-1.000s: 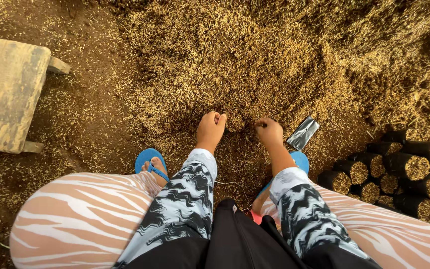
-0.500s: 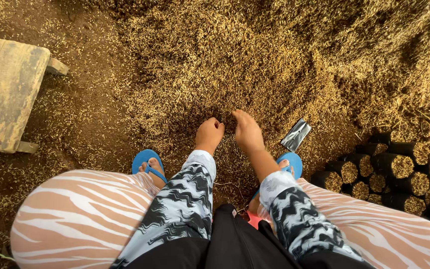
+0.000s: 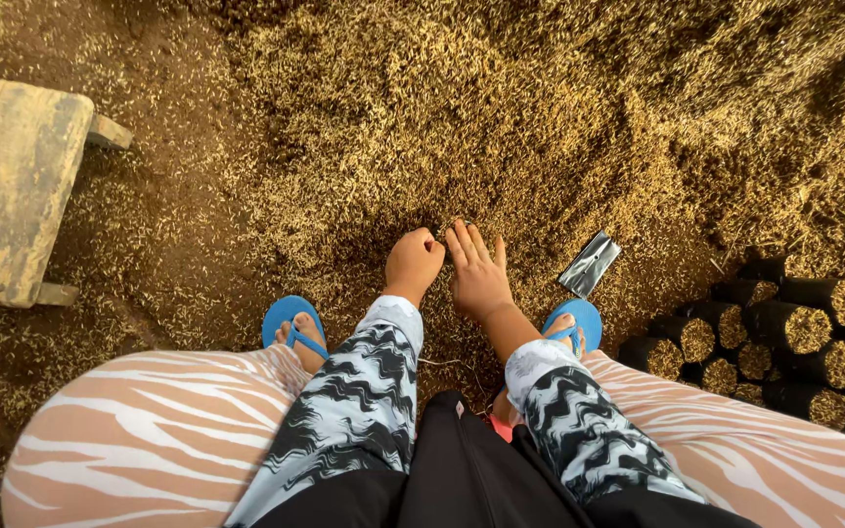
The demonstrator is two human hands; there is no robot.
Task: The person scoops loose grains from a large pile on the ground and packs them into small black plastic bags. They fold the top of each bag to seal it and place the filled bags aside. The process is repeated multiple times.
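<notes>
The heap of rice husks (image 3: 501, 127) covers the ground in front of me and fills most of the view, from top left to the right edge. A low wooden stool (image 3: 12, 186) stands at the left, well apart from my hands. At the right, a cluster of black bags packed with husks (image 3: 784, 332) stands upright, open tops showing, just beside my right foot. My knees, in striped orange-and-white trousers (image 3: 139, 430), frame the bottom of the view; my forearms, in black-and-white patterned sleeves (image 3: 354, 401), pass between them. My feet wear blue sandals (image 3: 290, 323), planted on the husks.

My left hand (image 3: 413, 262) is curled into a loose fist, knuckles up, fingers tucked down into the husks at the foot of the heap. I cannot tell whether it encloses husks. My right hand (image 3: 476, 274) lies just beside it, nearly touching, palm down, fingers extended and close together, resting flat on the husks.

A flat, empty black bag (image 3: 589, 264) lies on the husks near my right hand, apart from it.
</notes>
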